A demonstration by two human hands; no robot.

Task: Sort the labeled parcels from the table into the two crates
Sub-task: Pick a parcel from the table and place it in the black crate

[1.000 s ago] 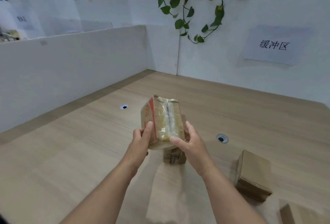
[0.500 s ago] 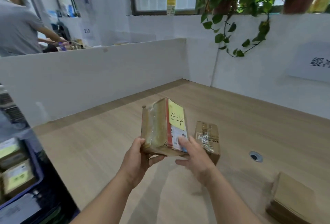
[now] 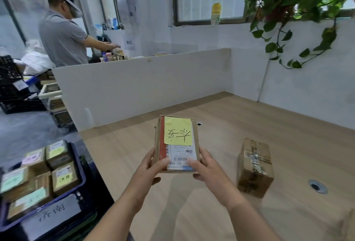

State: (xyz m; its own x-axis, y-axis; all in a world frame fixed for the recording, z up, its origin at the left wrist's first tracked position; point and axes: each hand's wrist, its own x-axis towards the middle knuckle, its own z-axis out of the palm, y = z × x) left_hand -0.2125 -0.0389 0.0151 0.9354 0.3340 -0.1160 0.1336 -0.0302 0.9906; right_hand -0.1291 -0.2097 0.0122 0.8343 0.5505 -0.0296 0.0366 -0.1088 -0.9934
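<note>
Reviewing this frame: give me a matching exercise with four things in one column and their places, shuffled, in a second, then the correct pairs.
Things
1. parcel with yellow note
2. taped parcel
3. blue crate
4. yellow bottle

Places
A. on the window ledge
B. standing on the wooden table, to the right of the hands
C. gripped between the left hand and right hand
D. lower left, off the table's edge, with labelled parcels inside

Pairs: 1-C, 2-B, 3-D, 4-A
</note>
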